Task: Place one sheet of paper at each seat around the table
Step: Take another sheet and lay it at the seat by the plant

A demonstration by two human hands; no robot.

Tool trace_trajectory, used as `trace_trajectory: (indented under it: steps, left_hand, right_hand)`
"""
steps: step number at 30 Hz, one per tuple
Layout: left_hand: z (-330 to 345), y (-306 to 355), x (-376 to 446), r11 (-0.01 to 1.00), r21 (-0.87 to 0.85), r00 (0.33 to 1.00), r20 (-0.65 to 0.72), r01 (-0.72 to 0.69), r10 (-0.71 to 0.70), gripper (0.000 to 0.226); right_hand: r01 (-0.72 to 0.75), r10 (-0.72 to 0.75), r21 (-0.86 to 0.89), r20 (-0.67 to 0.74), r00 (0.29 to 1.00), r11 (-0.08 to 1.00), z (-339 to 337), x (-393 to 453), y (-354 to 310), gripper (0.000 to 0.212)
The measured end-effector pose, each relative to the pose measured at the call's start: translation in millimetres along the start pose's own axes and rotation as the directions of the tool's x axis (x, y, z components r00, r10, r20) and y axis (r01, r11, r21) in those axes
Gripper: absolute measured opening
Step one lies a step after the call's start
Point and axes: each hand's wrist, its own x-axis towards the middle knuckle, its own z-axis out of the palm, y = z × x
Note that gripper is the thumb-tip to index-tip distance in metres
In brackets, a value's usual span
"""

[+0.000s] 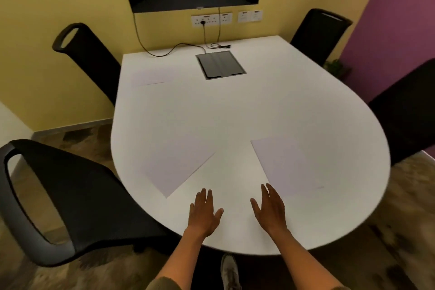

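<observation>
1. Your left hand and right hand lie palm down over the near edge of the counter, fingers spread flat and holding nothing.
2. The counter is smooth, white and matte, rounded at your end and straight at the wall.
3. One thin, flat sheet lies just beyond and left of your left fingertips, turned at an angle.
4. A second sheet lies just beyond your right fingertips; whether they touch it is unclear.
5. A third sheet lies far ahead to the left, faint against the white.
6. A dark rectangular cable hatch sits far ahead, with thin cords beyond it.
7. Four black mesh chairs ring the counter.
</observation>
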Motion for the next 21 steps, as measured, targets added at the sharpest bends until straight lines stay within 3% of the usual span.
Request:
trace_trajectory:
  steps: [13,21]
  left_hand:
    - [57.7,84.3,-20.5,0.983,0.028,0.981,0.066,-0.184,0.182,0.074]
    - [86.8,157.7,10.3,0.977,0.138,0.986,0.061,-0.162,0.155,0.074]
  right_hand:
    - [-0.197,0.208,0.099,-0.115,0.971,0.975,-61.3,-53.9,109.7,0.067]
    - [-0.193,0.201,0.094,-0.087,0.976,0.977,-88.6,-21.1,190.1,0.069]
